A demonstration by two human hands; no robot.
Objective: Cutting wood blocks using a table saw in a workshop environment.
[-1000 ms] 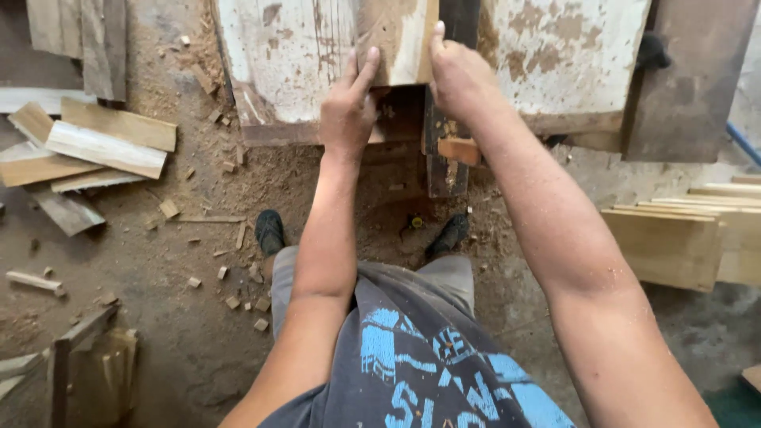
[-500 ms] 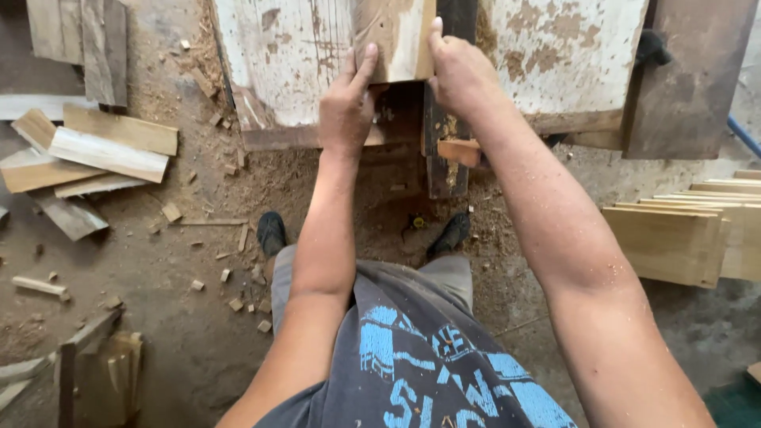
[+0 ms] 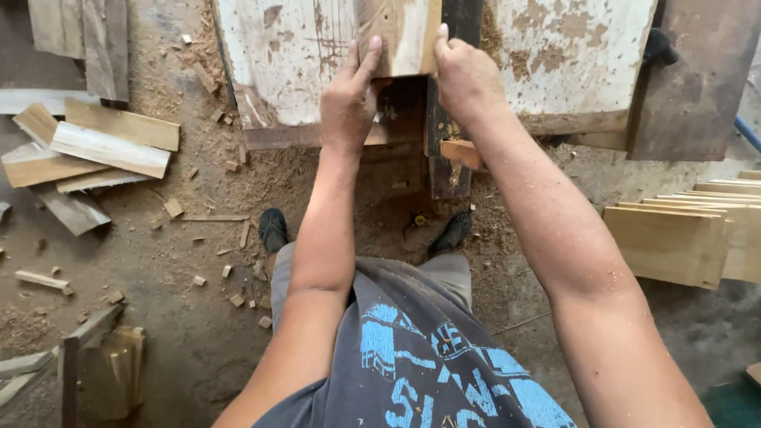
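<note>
A short wooden board (image 3: 400,32) lies on a worn, white-painted saw table (image 3: 285,55) at the top of the view. My left hand (image 3: 349,95) presses on the board's near left corner, fingers laid flat along its edge. On the near right corner rests my right hand (image 3: 468,79), thumb up against the board's side. Both hands hold the board down at the table's front edge. The far end of the board is out of frame.
Cut wooden planks (image 3: 87,150) lie piled on the dusty floor at left, with small offcuts (image 3: 230,277) scattered about. A stack of pale boards (image 3: 690,238) sits at right. My feet (image 3: 273,230) stand under the table amid sawdust.
Both hands and the board have edged slightly forward along the table; the view has shifted a little.
</note>
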